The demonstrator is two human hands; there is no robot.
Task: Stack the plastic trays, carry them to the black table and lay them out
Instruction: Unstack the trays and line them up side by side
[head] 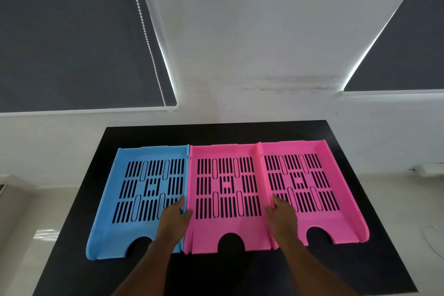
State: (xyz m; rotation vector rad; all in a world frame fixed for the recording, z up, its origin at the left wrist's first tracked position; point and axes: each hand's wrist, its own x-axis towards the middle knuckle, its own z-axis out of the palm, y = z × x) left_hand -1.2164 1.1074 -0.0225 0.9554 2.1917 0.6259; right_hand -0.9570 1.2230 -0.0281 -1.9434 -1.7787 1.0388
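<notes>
Head camera: three slotted plastic trays lie flat, side by side and touching, on a black table (360,255): a blue tray (120,199) at left, a pink middle tray (228,226), and a pink right tray (336,218). The left hand (174,217) grips the middle tray's left wall; the right hand (281,214) grips its right wall. Forearms hide parts of the trays' front edges.

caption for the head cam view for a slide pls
Both hands, left hand and right hand, grip the side walls of the middle pink tray, between a blue tray and another pink tray on the black table.
</notes>
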